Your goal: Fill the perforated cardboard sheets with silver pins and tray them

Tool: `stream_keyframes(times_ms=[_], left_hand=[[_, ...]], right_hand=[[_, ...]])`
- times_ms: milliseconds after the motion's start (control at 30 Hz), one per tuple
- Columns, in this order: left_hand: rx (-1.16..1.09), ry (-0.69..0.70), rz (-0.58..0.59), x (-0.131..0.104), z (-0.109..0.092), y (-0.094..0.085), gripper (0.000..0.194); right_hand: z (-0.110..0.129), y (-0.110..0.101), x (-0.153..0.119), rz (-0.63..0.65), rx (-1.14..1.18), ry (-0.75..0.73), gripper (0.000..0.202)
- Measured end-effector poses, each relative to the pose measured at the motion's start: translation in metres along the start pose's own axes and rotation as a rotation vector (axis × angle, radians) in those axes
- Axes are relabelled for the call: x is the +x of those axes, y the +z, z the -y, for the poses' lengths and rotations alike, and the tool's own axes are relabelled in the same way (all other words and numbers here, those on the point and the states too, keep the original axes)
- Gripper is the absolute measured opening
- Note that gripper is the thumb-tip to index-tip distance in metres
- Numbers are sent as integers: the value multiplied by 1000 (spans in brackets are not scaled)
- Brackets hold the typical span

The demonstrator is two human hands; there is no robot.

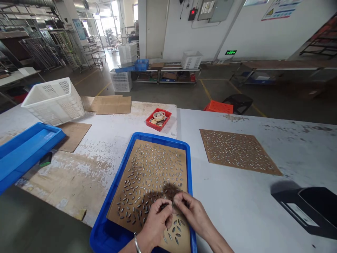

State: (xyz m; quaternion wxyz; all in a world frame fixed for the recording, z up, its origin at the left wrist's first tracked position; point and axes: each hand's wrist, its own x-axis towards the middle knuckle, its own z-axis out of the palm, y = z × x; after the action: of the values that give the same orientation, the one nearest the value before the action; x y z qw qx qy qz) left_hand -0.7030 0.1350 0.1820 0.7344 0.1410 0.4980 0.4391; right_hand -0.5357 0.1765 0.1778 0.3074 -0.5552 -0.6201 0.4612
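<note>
In the head view, the left hand (159,218) and right hand (194,214) pinch fingertips together above the blue tray (189,158), near right; what they grip I cannot tell. Small metal pieces (177,241) cover the tray's cardboard and the right-hand sheet (273,169), apparently mostly laid out; what remains is unclear.

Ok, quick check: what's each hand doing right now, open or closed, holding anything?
Left hand: closed in a pinch; can't tell what, if anything, it holds.
Right hand: also pinched closed; contents can't be told.
</note>
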Motion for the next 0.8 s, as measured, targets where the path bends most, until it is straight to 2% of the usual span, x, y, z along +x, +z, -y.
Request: stream_keyframes(times_ms=[133,233,333,533,667,733,800], left_hand=[[-161,-67,18,3,-4,-8,60],[-137,-143,27,-1,-5,-15,61],[-73,-148,18,-6,-4,-20,62],[-10,-169,4,-6,2,-28,66],[19,-131,-50,-6,0,-30,66],[-12,-110,-54,-7,-2,-29,64],[-70,-109,-41,-9,-5,-28,63]], right_hand=[[-24,-16,61,-223,-229,-42,44],[-41,-21,98,-241,-352,-33,38],[-50,-20,117,-216,-423,4,32],[-58,-16,127,-215,-474,32,31],[-54,-19,127,-290,-422,29,29],[-44,-19,116,-340,-354,1,33],[-28,-16,93,-336,-265,-31,38]])
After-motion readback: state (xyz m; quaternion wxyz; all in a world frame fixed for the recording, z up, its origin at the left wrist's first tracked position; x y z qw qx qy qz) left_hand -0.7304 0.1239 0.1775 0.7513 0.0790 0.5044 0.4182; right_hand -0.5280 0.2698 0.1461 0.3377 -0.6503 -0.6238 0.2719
